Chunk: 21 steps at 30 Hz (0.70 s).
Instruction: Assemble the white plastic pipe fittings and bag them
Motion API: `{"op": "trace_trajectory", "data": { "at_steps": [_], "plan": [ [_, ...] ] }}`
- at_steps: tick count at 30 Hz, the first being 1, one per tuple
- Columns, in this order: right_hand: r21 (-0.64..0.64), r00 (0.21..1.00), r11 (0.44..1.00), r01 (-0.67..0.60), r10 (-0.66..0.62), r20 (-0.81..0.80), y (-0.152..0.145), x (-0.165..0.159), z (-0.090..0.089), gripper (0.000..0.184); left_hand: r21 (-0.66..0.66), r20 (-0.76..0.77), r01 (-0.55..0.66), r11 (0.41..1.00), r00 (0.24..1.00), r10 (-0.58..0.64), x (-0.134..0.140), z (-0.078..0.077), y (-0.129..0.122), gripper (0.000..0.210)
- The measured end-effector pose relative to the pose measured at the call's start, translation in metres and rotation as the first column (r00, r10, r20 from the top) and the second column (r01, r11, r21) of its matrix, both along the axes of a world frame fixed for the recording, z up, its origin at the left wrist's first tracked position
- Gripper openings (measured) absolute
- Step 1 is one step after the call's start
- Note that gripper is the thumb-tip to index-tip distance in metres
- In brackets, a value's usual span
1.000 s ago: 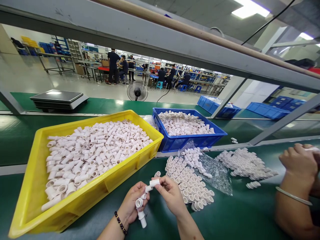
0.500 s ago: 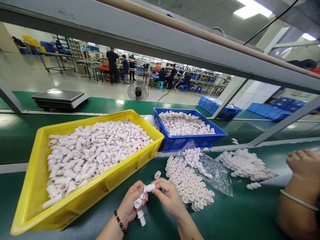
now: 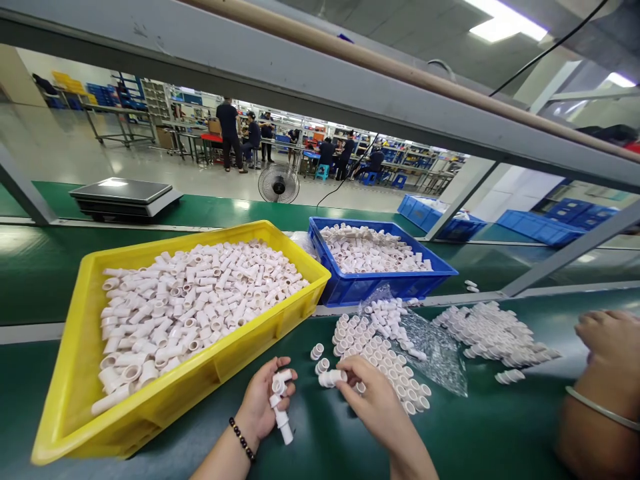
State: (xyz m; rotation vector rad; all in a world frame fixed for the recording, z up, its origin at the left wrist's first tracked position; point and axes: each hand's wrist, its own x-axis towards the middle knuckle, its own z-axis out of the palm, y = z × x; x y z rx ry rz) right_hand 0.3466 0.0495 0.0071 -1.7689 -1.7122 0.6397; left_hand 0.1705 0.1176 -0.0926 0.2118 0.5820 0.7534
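Observation:
My left hand (image 3: 264, 399) is curled under several white plastic pipe fittings (image 3: 282, 419) that lie in its palm and fingers. My right hand (image 3: 373, 400) pinches one white pipe fitting (image 3: 331, 379), held on its side between thumb and fingers just above the green table. Two short fittings (image 3: 320, 359) stand on end beyond it. Close behind my right hand, many more stand upright in a packed group (image 3: 385, 360). Left of my hands is a yellow bin (image 3: 260, 343) heaped with white fittings.
A blue bin (image 3: 385, 283) of fittings stands behind a clear plastic bag (image 3: 440, 360). Another pile of fittings (image 3: 495, 333) lies to the right, near another person's arm (image 3: 600, 393). A scale (image 3: 125, 198) and a fan (image 3: 279, 183) stand farther back, beneath a slanting metal frame.
My hands have come apart. The right one has moved right, carrying a fitting from beside my left fingers to the standing group. My left hand has loosened slightly around its fittings.

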Motion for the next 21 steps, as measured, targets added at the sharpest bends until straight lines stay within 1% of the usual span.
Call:
{"op": "trace_trajectory", "data": {
  "at_steps": [3,6,8,12,15,18,21],
  "plan": [
    [-0.070,0.971,0.996,0.053,-0.035,0.235,-0.008,0.006,0.002,0.011,0.000,-0.011,-0.002,1.000,1.000,0.002,-0.001,-0.003,0.000,0.016],
    [-0.073,0.906,0.992,0.103,-0.063,0.419,-0.011,0.008,-0.008,0.012,0.018,-0.023,0.001,1.000,1.000,0.000,0.000,-0.004,-0.003,0.014],
    [-0.057,0.875,0.993,0.108,-0.068,0.479,-0.010,0.008,-0.016,0.013,0.034,-0.035,-0.005,0.999,0.999,0.006,0.001,-0.003,-0.005,0.011],
    [-0.051,0.866,0.994,0.096,-0.058,0.496,-0.008,0.009,-0.027,0.013,0.060,-0.055,-0.005,0.998,0.998,0.008,0.003,-0.003,-0.007,0.012],
    [-0.009,0.881,0.995,0.095,-0.080,0.466,-0.010,0.012,-0.026,0.014,0.064,-0.076,-0.002,0.998,0.997,0.007,0.005,-0.004,-0.007,0.017],
    [0.106,0.901,0.990,0.094,-0.130,0.413,-0.010,0.018,-0.015,0.012,0.050,-0.084,-0.005,0.999,0.996,0.009,0.005,-0.007,-0.007,0.016],
    [0.251,0.904,0.966,0.058,-0.157,0.397,0.002,0.027,0.008,0.008,0.043,-0.066,0.000,0.999,0.998,0.003,0.004,-0.009,-0.007,0.014]
  ]
}}
